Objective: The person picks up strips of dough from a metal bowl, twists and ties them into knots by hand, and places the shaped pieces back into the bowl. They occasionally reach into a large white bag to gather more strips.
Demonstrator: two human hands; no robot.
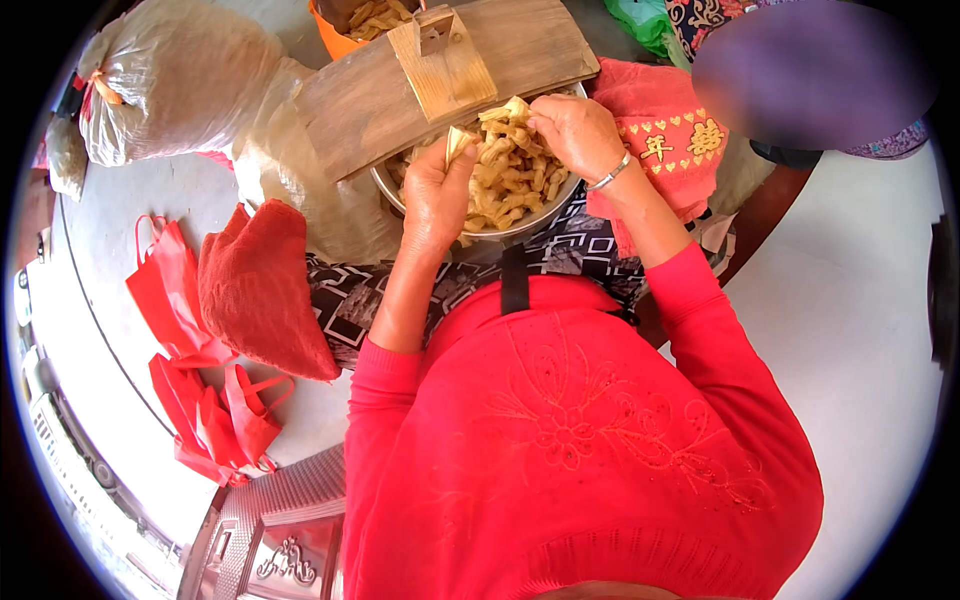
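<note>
A metal basin (390, 195) of tan, crinkled pieces (505, 180) sits before me, partly under a wooden board (355, 110) with a lighter wooden block (445, 80) on it. My left hand (440, 190) is closed over the basin, gripping a flat, pale yellow piece (455, 140) upright. My right hand (577, 138), with a silver bracelet at the wrist, is pinched at a pale piece (517, 108) above the pile, near the board's edge. A red towel with yellow markings (670, 145) lies just right of the basin; a plain red towel (260, 285) lies at the left.
Bulging plastic bags (170, 80) stand at the upper left, red tote bags (180, 290) below them on the pale floor (830, 300). An orange container (330, 30) and green plastic (635, 20) are behind the board. A blurred purple shape (810, 75) is at the upper right.
</note>
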